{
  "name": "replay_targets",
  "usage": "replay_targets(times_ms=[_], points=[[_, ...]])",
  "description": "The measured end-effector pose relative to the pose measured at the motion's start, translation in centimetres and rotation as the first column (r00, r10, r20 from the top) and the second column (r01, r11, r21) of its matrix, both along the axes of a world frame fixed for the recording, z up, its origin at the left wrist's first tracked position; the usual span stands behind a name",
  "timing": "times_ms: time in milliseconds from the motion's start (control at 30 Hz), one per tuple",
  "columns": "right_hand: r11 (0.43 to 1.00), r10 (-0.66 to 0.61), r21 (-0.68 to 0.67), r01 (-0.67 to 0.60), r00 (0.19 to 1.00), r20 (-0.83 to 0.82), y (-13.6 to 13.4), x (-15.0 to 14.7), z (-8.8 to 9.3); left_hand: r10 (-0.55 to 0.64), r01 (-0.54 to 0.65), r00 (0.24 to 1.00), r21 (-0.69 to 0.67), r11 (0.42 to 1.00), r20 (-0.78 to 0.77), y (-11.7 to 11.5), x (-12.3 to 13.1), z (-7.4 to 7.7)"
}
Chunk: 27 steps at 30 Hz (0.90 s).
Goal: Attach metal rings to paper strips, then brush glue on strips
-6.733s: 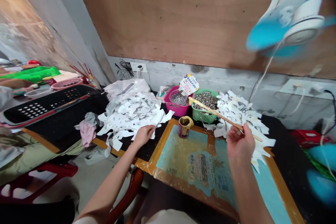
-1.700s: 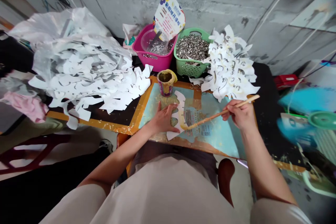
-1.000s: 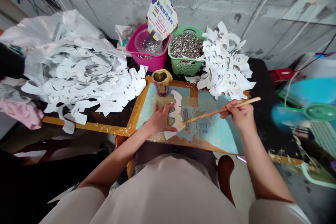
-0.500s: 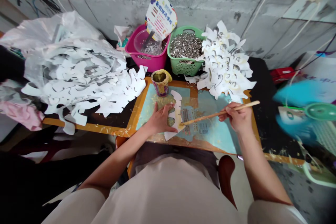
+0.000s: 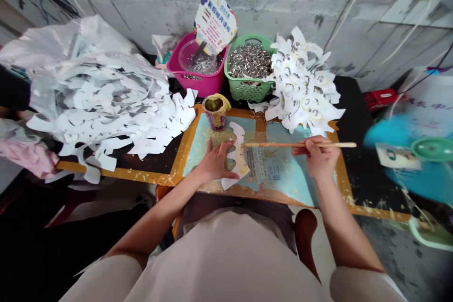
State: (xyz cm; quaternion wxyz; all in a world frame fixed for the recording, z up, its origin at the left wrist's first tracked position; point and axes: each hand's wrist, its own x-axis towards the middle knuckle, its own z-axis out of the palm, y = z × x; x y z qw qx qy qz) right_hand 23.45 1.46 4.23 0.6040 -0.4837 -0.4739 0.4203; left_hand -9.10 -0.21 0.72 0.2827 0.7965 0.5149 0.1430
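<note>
Table (image 5: 377,188): lg. pile of white cutouts (image 5: 120,108) at L; stained blue sheet (image 5: 295,177) ctr.; second, smeared pile (image 5: 306,87) at R, beside green basket (image 5: 249,88) of metal rings. Stick (image 5: 276,145) in R hand (image 5: 318,155), fingers closed round it, approx. level; tip at R edge of single cutout (image 5: 241,163), contact unconfirmed. Cutout lies flat on sheet, yellowish smear on lower half. L hand (image 5: 217,160) fingers spread, pressing its L edge. Pot (image 5: 216,119) just beyond, upright, uncovered.

Risks (judged): cutout slips if L hand lifts; smear overruns edge onto sheet if tip strays; pot tips if knocked.
</note>
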Motion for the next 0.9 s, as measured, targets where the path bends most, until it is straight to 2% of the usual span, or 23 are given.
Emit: replay_targets(times_ms=[133, 300, 367, 500, 600, 767, 900], points=[[0.998, -0.060, 0.034, 0.062, 0.997, -0.054, -0.5, -0.1, -0.1, 0.001, -0.001, 1.000, -0.007, 1.000, -0.022, 0.0, 0.1, 0.2], [0.993, 0.029, -0.114, -0.029, 1.000, 0.001, -1.9, 0.8, -0.6, 0.005, -0.005, 1.000, -0.004, 1.000, -0.025, -0.1, 0.1, 0.2], [0.992, 0.038, -0.114, -0.043, 0.998, -0.044, -2.3, 1.0, -0.7, 0.007, -0.007, 1.000, -0.001, 1.000, -0.021, -0.1, 0.1, 0.1], [0.993, -0.033, -0.117, 0.024, 0.996, -0.077, -2.3, 1.0, -0.8, 0.002, -0.002, 1.000, -0.007, 1.000, -0.013, 0.0, 0.0, 0.0], [0.987, 0.006, -0.162, -0.014, 0.999, -0.051, -2.2, 0.9, -0.8, -0.004, 0.004, 1.000, -0.007, 1.000, -0.010, 0.0, 0.0, 0.0], [0.995, -0.005, -0.101, -0.006, 0.994, -0.109, -2.7, 0.9, -0.6, -0.002, 0.002, 1.000, -0.007, 1.000, -0.007, 0.0, -0.1, 0.0], [0.988, 0.049, -0.141, -0.059, 0.996, -0.075, -3.3, 1.5, -0.7, -0.005, 0.005, 1.000, -0.005, 1.000, -0.002, -0.1, -0.1, 0.0]])
